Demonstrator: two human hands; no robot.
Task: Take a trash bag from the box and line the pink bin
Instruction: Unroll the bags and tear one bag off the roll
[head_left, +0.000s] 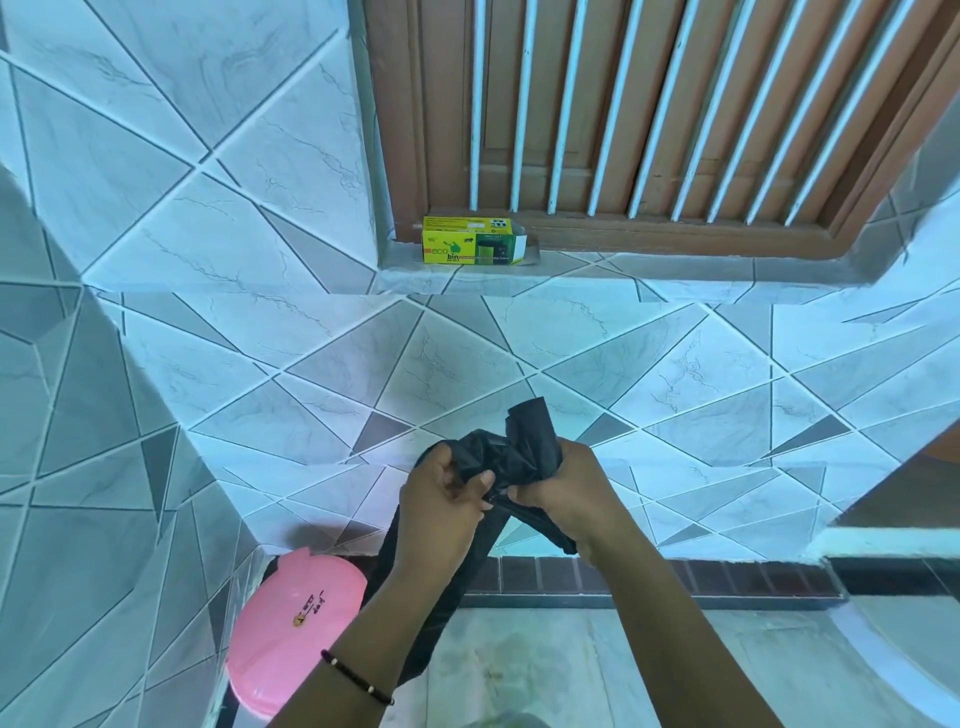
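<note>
Clenched tight on the black trash bag, left hand and right hand close together, held up before the tiled wall. Bag's lower part half hidden behind the left forearm, hanging floorward. Pink bin low left in the corner, lid shut, bottom edge cut off. Up on the window ledge, well apart, yellow-green box with open flap. Beaded bracelet at the left wrist.
</note>
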